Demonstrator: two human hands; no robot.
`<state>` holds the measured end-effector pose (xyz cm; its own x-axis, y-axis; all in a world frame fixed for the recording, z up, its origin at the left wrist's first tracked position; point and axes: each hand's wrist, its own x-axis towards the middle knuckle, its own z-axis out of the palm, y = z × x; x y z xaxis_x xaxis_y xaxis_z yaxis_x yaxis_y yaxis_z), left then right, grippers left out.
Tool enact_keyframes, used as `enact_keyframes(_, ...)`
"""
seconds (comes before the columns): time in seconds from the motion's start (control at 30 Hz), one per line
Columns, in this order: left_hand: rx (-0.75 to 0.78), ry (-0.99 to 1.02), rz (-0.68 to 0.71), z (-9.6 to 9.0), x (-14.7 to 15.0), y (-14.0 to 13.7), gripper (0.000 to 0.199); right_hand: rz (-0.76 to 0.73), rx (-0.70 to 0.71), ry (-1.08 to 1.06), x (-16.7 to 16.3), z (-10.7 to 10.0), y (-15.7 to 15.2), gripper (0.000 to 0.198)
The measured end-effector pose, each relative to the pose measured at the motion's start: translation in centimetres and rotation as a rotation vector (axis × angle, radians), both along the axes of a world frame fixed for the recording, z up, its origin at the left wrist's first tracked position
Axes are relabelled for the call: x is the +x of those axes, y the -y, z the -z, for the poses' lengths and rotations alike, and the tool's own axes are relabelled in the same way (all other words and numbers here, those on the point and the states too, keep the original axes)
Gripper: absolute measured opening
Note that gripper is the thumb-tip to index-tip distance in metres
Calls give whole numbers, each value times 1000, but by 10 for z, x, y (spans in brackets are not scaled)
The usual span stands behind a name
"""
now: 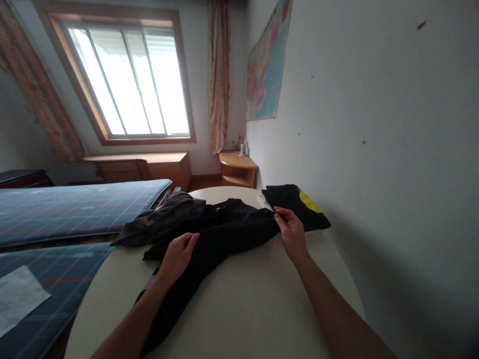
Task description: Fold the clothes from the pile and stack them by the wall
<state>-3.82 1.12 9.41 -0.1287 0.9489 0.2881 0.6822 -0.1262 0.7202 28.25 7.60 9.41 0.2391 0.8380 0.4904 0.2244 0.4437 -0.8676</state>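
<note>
Cloth on smooth tabletop
Black garment (224,234): matt soft cloth; round table (254,299): smooth, pale, low-sheen; desk (149,167): varnished wood; mattress (75,207): woven plaid fabric

No text, label or number is legible on anything in view

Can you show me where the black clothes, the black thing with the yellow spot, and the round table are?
Black cloth garment (224,234), head view, on its middle fold.
Folded black cloth with yellow patch (290,197), head view, on its black top.
Round white table (254,299), head view, on its bare top.
</note>
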Motion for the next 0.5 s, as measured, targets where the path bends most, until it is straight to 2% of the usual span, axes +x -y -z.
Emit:
enact_keyframes(0.07, 14, 14, -12, 2, 1, 0, 46, -94, 55, -49, -2, -2, 1, 41)
enact_keyframes(0.13, 18, 65, -36, 6, 1, -2, 41, -224, 78, -9, -5, 1, 3, 55)
enact_keyframes(0.23, -2, 149, -83, 13, -2, -6, 35, -305, 56, 253, -10, 11, 8, 74)
enact_keyframes(0.33, -40, 141, -133, 20, -9, -10, 30, -171, 22, 521, -13, 19, 12, 72)
enact_keyframes(0.43, -51, 64, -163, 22, -15, -12, 26, -25, -33, 653, -16, 19, 17, 49)
enact_keyframes(0.5, -43, 17, -170, 22, -16, -12, 24, -15, -77, 749, -18, 17, 21, 43)
